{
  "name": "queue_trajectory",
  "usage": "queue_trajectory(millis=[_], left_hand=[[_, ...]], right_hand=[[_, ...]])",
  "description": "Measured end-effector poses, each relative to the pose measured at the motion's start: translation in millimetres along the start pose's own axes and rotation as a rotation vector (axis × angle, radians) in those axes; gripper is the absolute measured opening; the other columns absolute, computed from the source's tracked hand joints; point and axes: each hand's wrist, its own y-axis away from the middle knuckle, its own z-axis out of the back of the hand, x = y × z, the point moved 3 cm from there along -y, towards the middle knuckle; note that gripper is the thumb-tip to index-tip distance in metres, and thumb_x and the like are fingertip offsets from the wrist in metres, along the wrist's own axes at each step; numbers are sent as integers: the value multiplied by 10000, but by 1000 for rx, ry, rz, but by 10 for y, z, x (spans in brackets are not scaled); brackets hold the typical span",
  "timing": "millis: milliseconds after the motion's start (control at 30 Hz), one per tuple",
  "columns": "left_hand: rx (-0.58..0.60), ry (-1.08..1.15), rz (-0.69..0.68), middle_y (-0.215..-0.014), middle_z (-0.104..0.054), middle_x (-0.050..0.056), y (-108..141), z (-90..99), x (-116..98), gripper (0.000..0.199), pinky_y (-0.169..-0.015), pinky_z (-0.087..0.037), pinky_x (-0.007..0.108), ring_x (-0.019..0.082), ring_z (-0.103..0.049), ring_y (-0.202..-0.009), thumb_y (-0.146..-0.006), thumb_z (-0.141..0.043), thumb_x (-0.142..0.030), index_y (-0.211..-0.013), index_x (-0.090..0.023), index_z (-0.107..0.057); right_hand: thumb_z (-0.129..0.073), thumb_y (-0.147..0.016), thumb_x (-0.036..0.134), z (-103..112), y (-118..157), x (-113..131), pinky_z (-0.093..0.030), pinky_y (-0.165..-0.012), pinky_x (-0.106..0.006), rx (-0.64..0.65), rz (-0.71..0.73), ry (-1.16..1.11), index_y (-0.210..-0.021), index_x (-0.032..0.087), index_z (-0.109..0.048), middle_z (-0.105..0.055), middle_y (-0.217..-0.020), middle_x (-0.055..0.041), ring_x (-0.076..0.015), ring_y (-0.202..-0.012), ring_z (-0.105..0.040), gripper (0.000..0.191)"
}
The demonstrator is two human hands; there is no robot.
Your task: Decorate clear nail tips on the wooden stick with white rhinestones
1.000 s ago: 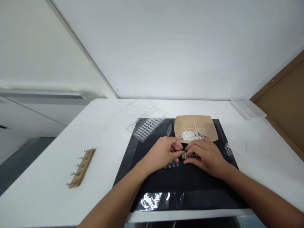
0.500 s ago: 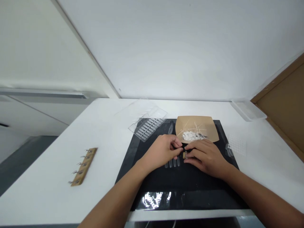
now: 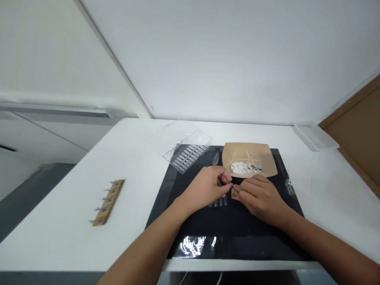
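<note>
Over the black mat [image 3: 237, 225], my left hand [image 3: 208, 186] is closed in a pinch, its fingertips close to my right hand's; whatever they hold is too small to name. My right hand [image 3: 258, 196] has its fingers pressed together at a small tan piece [image 3: 233, 192] between the two hands. Several clear nail-shaped tips [image 3: 220, 202] lie on the mat just below my left hand's fingers, partly covered. Right behind the hands, a brown paper tray [image 3: 264, 153] holds white scraps [image 3: 242, 168] and thin sticks.
A clear case of nail tips [image 3: 188, 157] overlaps the mat's back left corner. A wooden strip with metal clips [image 3: 109, 202] lies at the left. To the right are a transparent dotted sheet [image 3: 300, 180], a few clear tips [image 3: 290, 187] and a plastic tray [image 3: 316, 136].
My right hand's fingers have drawn together around the small tan piece and now hide more of it. The whole view has shifted slightly.
</note>
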Motion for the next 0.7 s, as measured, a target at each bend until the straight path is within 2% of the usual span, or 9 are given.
queue_trajectory(millis=[200,300,433,600,700], left_hand=[[-39,-80,-48,-776,-766,-3,0,33,-15,37,-625,-522,233,135,-711,-650,-841,-721,-160,-872,-178,-708],[-71,-252,-83,-823,-773,-10,5,76,-44,64,-648,-499,245,139,-699,-687,-836,-707,-139,-870,-192,-711],[-53,-519,-68,-828,-761,-12,34,121,-101,75,-664,-463,279,175,-692,-743,-858,-673,-153,-875,-216,-710],[88,-697,-119,-944,-760,12,67,141,-103,79,-725,-475,312,221,-705,-867,-873,-707,-183,-943,-217,-696],[184,-708,-187,-1042,-746,23,68,155,-73,192,-747,-486,314,228,-707,-913,-842,-794,-250,-1005,-211,-701]], right_hand=[[-635,-1059,168,-7,19,9,-429,-816,-337,-13,-13,0,-879,187,-635,-697,-821,9,-139,-784,-629,181],[-653,-1051,180,-21,32,6,-432,-821,-339,3,-17,-1,-895,190,-637,-693,-820,10,-143,-779,-630,157],[-668,-1040,176,-22,31,7,-436,-832,-341,16,-27,-7,-894,191,-640,-694,-817,10,-147,-784,-642,150],[-669,-1041,170,-8,26,20,-436,-854,-350,28,-25,18,-939,184,-651,-719,-841,9,-149,-811,-660,104],[-685,-1035,188,16,26,26,-439,-879,-359,17,2,47,-973,182,-663,-752,-894,-3,-164,-862,-690,66]])
